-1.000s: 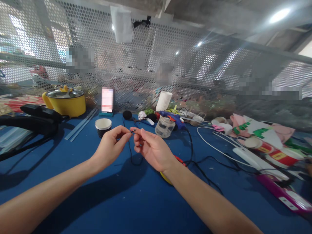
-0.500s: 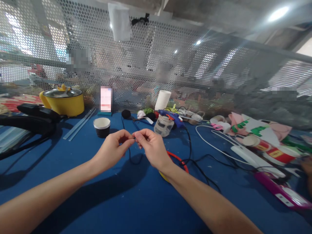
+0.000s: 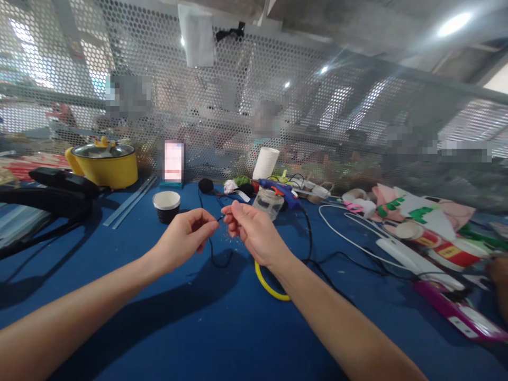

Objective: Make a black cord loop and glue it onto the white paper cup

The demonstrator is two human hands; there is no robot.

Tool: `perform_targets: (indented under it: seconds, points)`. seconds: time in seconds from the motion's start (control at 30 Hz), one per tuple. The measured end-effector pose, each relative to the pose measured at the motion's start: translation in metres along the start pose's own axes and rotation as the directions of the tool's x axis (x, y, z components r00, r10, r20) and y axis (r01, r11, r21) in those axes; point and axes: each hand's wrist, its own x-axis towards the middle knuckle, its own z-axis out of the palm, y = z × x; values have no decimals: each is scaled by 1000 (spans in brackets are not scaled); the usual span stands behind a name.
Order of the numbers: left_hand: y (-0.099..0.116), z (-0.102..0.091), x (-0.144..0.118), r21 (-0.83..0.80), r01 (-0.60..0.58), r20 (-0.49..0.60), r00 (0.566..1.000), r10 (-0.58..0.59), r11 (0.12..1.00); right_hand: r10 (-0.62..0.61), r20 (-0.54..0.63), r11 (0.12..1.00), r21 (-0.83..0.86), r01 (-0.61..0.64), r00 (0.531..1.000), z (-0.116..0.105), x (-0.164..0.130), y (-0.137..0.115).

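Mid-frame, above the blue table [image 3: 206,328], the left hand [image 3: 183,239] and the right hand [image 3: 254,233] meet fingertip to fingertip. Each hand has thumb and forefinger pinched shut on the end of a thin black thread [image 3: 211,248], with the other fingers loosely curled. The piece between the two pinches is too small to make out. From the left pinch the thread drops in a loop to the table just below the hands, then runs up toward a black spool [image 3: 206,186] at the centre back.

As a judgement, the work is in its fine early part: the thread end is held and being worked between the fingertips, but nothing tied or finished shows.

A yellow ring [image 3: 266,283] lies on the table below the right wrist. A paper cup [image 3: 166,205] stands left of the hands, a clear jar [image 3: 269,203] and a blue glue gun [image 3: 280,190] just behind them, and a yellow pot [image 3: 103,165] sits at upper left.
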Motion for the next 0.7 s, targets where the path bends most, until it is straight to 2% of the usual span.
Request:
perform_targets:
  seconds: [0.27,0.57,0.7]
  points:
    - [0,-2,1,53,-37,-29,999,39,998,-65,18,970,-234,67,998,-5,-2,-3]
    - [0,-3,1,58,-35,-38,999,37,998,36,208,898,-437,60,977,-13,-3,-18]
    - [0,-4,2,21,-21,-47,999,22,1000,85,201,909,-418,7,976,-12,-5,-21]
